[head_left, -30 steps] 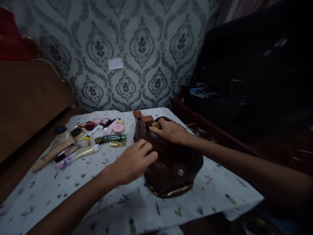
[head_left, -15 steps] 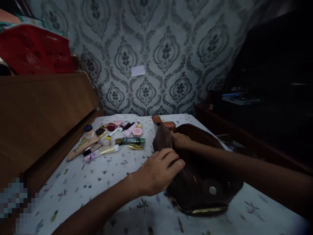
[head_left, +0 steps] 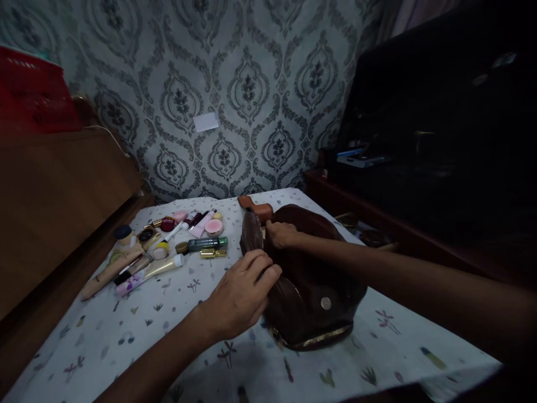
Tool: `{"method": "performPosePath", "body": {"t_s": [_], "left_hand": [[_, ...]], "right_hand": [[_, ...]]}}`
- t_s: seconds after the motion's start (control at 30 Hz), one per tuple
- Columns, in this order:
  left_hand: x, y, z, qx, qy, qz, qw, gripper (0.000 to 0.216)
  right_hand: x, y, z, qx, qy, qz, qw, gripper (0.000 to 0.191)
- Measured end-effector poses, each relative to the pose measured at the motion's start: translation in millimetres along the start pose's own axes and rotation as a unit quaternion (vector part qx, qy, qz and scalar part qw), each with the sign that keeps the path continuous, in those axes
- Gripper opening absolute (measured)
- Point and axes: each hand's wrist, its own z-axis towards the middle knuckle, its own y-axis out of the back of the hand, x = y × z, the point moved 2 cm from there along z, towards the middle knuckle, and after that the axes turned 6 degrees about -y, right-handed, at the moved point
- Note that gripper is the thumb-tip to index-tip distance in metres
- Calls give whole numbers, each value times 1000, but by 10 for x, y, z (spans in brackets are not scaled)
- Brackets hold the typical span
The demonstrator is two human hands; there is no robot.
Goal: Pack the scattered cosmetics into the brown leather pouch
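Observation:
A dark brown leather bag (head_left: 310, 285) with a gold zip and a metal snap lies on a table (head_left: 126, 330) covered with a white patterned cloth. My left hand (head_left: 241, 294) grips the bag's near left edge, fingers curled over it. Close to the tan tab at the bag's far end, my right hand (head_left: 280, 234) is closed on the top opening. To the left of the bag lie several cosmetics (head_left: 168, 246): tubes, small pots, a pink compact, a green bottle (head_left: 206, 243) and a gold lipstick (head_left: 212, 253).
A wooden headboard (head_left: 54, 196) runs along the left with a red basket (head_left: 33, 89) on top. Patterned wallpaper is behind the table. A dark shelf with black bulky items (head_left: 440, 129) stands close on the right.
Both hands have stayed on the bag. My right hand has moved from the bag's top surface to its opening near the tan tab. The view swung left and back.

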Motion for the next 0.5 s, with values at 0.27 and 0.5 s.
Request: {"method": "performPosePath", "body": {"t_s": [0.27,0.5], "left_hand": [[14,-39,18,-3,1,-4,1000,52],[3,48,29,30,-5,13,999,44]], "right_hand": [[-16,-29,-2,1,2,-8,1000,47],[-22,36,-34,-1,23,-5,1000,37]]}}
